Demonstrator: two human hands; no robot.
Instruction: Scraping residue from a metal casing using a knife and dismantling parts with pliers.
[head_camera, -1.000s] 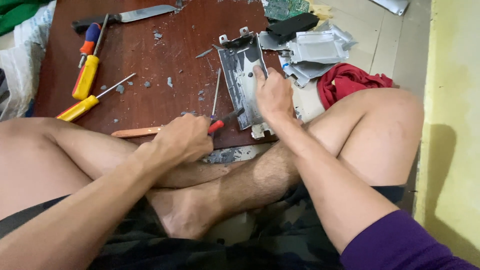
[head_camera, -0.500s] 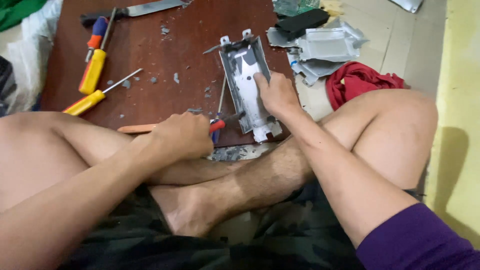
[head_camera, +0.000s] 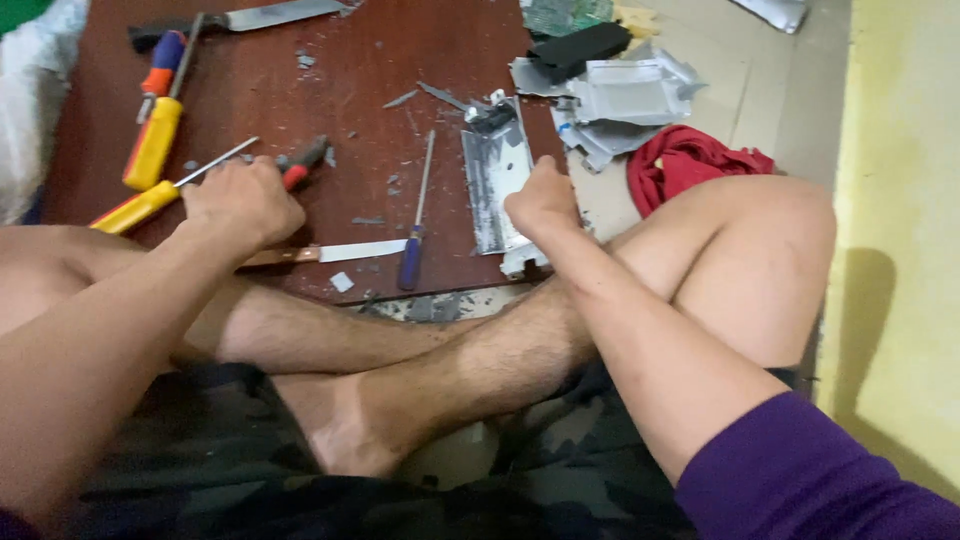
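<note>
One hand moved, left hand (head_camera: 243, 200) now on pliers (head_camera: 300, 162)

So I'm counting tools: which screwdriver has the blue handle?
The blue-handled screwdriver lying alone mid-board beside the metal plate; the others, far left, have yellow handles.

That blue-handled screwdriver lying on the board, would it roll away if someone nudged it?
The blue-handled screwdriver probably would roll sideways: handle and thin shaft look round, and it lies loose on the flat wooden board. It looks stiff and light. The scattered debris might stop it soon.
</note>
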